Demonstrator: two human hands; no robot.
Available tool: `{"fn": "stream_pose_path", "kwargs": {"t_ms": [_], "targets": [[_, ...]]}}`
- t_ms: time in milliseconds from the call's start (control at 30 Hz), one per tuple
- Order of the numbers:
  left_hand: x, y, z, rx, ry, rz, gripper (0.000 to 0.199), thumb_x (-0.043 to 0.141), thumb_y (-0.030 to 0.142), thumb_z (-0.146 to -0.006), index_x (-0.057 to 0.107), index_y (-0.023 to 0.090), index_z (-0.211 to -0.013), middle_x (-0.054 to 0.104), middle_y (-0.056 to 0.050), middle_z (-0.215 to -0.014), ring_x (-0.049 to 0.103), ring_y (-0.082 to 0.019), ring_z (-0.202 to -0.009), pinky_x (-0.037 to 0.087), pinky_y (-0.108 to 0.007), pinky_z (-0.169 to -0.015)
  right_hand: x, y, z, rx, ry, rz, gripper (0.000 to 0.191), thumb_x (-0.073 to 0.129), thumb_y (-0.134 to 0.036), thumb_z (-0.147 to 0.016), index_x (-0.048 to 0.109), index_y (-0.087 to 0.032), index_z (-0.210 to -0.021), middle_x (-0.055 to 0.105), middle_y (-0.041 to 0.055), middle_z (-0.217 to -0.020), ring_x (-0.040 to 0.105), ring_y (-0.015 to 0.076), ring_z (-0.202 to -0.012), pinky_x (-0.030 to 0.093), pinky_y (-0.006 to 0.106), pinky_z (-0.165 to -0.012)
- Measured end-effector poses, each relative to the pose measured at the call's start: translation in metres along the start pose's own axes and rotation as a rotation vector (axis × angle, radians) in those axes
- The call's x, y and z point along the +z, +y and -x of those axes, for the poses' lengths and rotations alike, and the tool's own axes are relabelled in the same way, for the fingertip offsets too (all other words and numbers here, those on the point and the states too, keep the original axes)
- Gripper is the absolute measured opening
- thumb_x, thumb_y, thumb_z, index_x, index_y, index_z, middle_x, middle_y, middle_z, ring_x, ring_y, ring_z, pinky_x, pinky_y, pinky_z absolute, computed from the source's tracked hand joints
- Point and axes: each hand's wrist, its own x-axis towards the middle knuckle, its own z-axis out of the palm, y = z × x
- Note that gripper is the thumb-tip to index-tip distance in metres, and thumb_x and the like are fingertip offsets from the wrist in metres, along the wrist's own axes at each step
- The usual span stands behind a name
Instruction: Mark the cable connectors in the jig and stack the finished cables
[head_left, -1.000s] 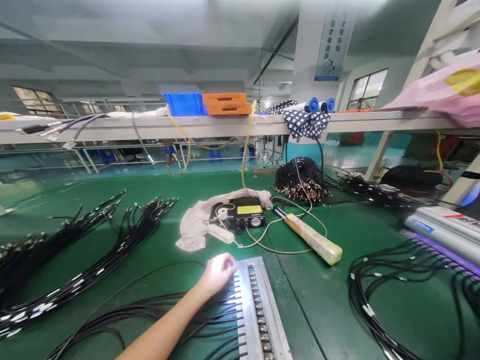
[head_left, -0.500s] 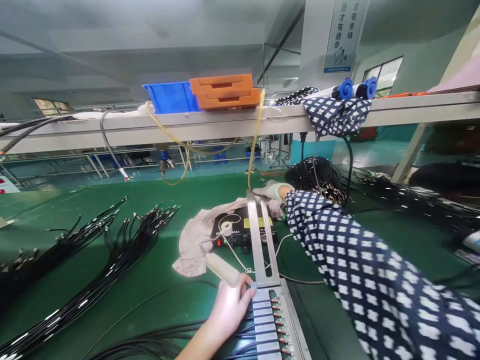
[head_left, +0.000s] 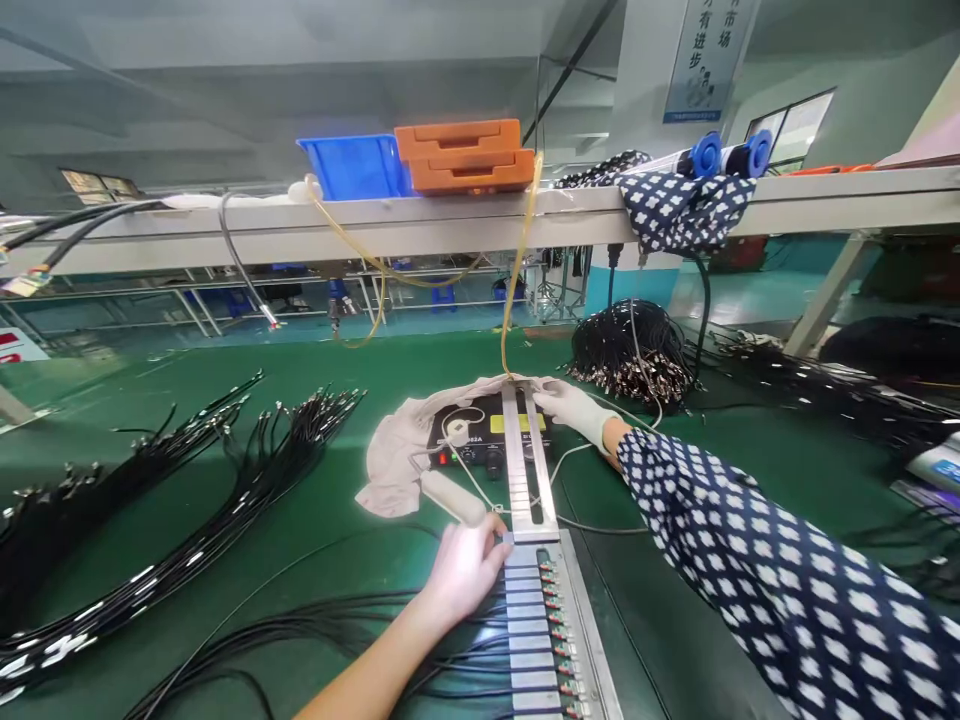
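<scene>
A long metal fixture (head_left: 536, 640) runs away from me on the bench, with black cables lying across its slots and small connector ends along its right side. At its far end are two slotted metal bars (head_left: 517, 450). My bare left hand (head_left: 466, 565) pinches the fixture's left edge near the top slot. My right hand (head_left: 574, 408), in a white glove, grips the far end of the bars, its fingertips partly hidden. Under the bars sits a black control box (head_left: 442, 440) with a lit red switch, beside a pale cloth (head_left: 394, 460). A white cylindrical handle (head_left: 454, 497) lies just beyond my left hand.
Bundles of black cables (head_left: 247, 500) lie at the left, and a coiled cable heap (head_left: 630, 350) stands at the back right. A shelf rail (head_left: 465, 222) crosses above the bench, bearing a blue bin (head_left: 356, 168) and orange boxes (head_left: 465, 155). A yellow tube (head_left: 521, 260) hangs down.
My right hand has come back slightly toward me and right, now beside the bars' far end. My left hand stays at the fixture's edge. The view has tilted down a little.
</scene>
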Motion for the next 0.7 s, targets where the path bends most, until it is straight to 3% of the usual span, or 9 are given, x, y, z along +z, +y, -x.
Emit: {"fn": "stream_pose_path", "kwargs": {"t_ms": [167,267,333,400,467,567,633,700], "targets": [[-0.018,-0.006,0.013,0.064,-0.081,-0.082,0.036,0.044,0.047,-0.093,0.06,0.019,-0.11,0.063,-0.006,-0.094,0.058,-0.024,-0.093,0.044,-0.036,-0.082,0.01,0.033,0.097,0.016,-0.065,-0.101,0.032,0.06,-0.035,-0.095,0.057,-0.014,-0.119,0.065,0.0087,-0.108,0.066,0.0198,-0.089,0.057,0.037,-0.077],[-0.052,-0.032,0.035,0.126,-0.181,-0.165,0.076,0.07,0.068,-0.066,0.055,0.024,-0.126,0.058,-0.009,-0.119,0.052,-0.03,-0.113,0.038,-0.043,-0.1,0.014,0.061,0.161,0.014,-0.092,-0.157,0.044,0.06,-0.048,-0.088,0.058,-0.015,-0.117,0.068,0.012,-0.108,0.068,0.0227,-0.089,0.058,0.037,-0.077],[-0.08,-0.051,0.054,0.115,-0.219,-0.24,0.098,0.079,0.071,-0.048,0.054,0.025,-0.13,0.05,-0.013,-0.133,0.041,-0.038,-0.126,0.022,-0.055,-0.11,0.017,0.078,0.192,0.011,-0.071,-0.18,0.05,0.057,-0.056,-0.086,0.059,-0.015,-0.115,0.068,0.0138,-0.109,0.067,0.0255,-0.094,0.056,0.039,-0.082],[-0.103,-0.065,0.075,0.076,-0.246,-0.299,0.107,0.08,0.071,-0.042,0.051,0.023,-0.133,0.048,-0.016,-0.135,0.037,-0.043,-0.13,0.015,-0.062,-0.111,0.019,0.091,0.21,0.001,-0.045,-0.187,0.051,0.056,-0.059,-0.086,0.06,-0.016,-0.112,0.067,0.014,-0.111,0.064,0.0268,-0.101,0.053,0.041,-0.09],[-0.114,-0.067,0.094,0.067,-0.293,-0.325,0.109,0.081,0.069,-0.041,0.049,0.021,-0.133,0.05,-0.016,-0.129,0.042,-0.041,-0.125,0.023,-0.059,-0.109,0.02,0.097,0.217,-0.012,-0.043,-0.172,0.047,0.056,-0.058,-0.087,0.062,-0.017,-0.11,0.067,0.0128,-0.111,0.063,0.0265,-0.103,0.052,0.04,-0.092],[-0.112,-0.057,0.113,0.032,-0.401,-0.277,0.078,0.078,0.056,-0.056,0.053,0.02,-0.121,0.057,-0.01,-0.113,0.054,-0.031,-0.106,0.043,-0.041,-0.093,0.022,0.098,0.216,-0.037,-0.063,-0.125,0.042,0.055,-0.054,-0.09,0.063,-0.018,-0.108,0.068,0.011,-0.109,0.064,0.0254,-0.101,0.053,0.037,-0.09],[-0.107,-0.048,0.117,-0.015,-0.446,-0.23,0.04,0.067,0.042,-0.07,0.056,0.02,-0.102,0.057,-0.005,-0.1,0.056,-0.025,-0.091,0.045,-0.032,-0.079,0.021,0.097,0.215,-0.059,-0.069,-0.083,0.04,0.052,-0.052,-0.091,0.062,-0.017,-0.108,0.068,0.0104,-0.108,0.064,0.0243,-0.1,0.054,0.036,-0.089],[-0.105,-0.042,0.113,-0.036,-0.464,-0.212,0.012,0.057,0.028,-0.072,0.052,0.02,-0.081,0.055,-0.003,-0.088,0.055,-0.021,-0.082,0.042,-0.029,-0.071,0.021,0.097,0.214,-0.081,-0.066,-0.023,0.037,0.048,-0.049,-0.094,0.062,-0.018,-0.108,0.068,0.0098,-0.106,0.066,0.0231,-0.097,0.055,0.034,-0.087]]}}
